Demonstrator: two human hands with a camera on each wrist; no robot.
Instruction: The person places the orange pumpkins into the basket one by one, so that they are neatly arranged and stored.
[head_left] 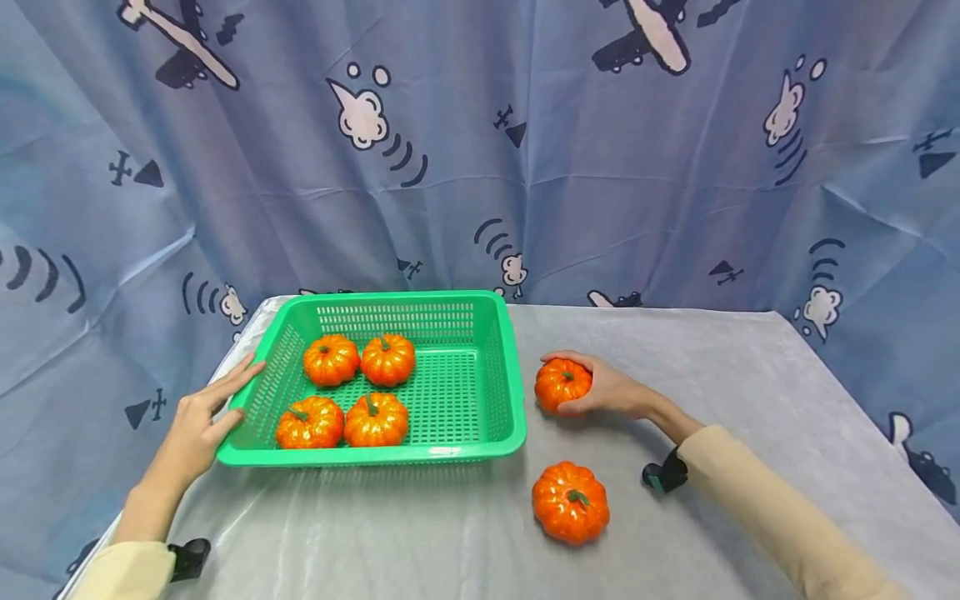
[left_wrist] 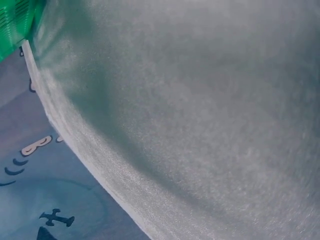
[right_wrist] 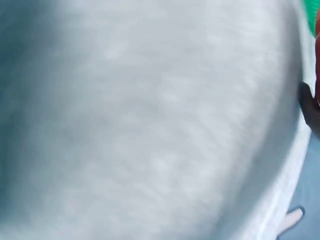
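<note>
A green plastic basket (head_left: 450, 454) stands on the table, with several small orange pumpkins inside, among them one pumpkin (head_left: 377, 420) near its front wall. My left hand (head_left: 197, 427) rests against the basket's left rim, its fingers extended and touching the edge. To the right of the basket, my right hand (head_left: 606, 388) holds another pumpkin (head_left: 558, 385), thumb at the near side and fingers over the far side. A loose pumpkin (head_left: 572, 503) lies on the table nearer to me. In the right wrist view only a dark fingertip (right_wrist: 311, 112) and a sliver of pumpkin (right_wrist: 318, 55) show.
A pale grey cover (head_left: 720, 367) lies over the table. Behind it hangs a blue curtain (head_left: 450, 208) with printed planes and clouds. A black wrist camera (head_left: 666, 473) sits at the right cuff, another camera (head_left: 189, 559) at the left. The left wrist view shows the table's edge (left_wrist: 90, 162).
</note>
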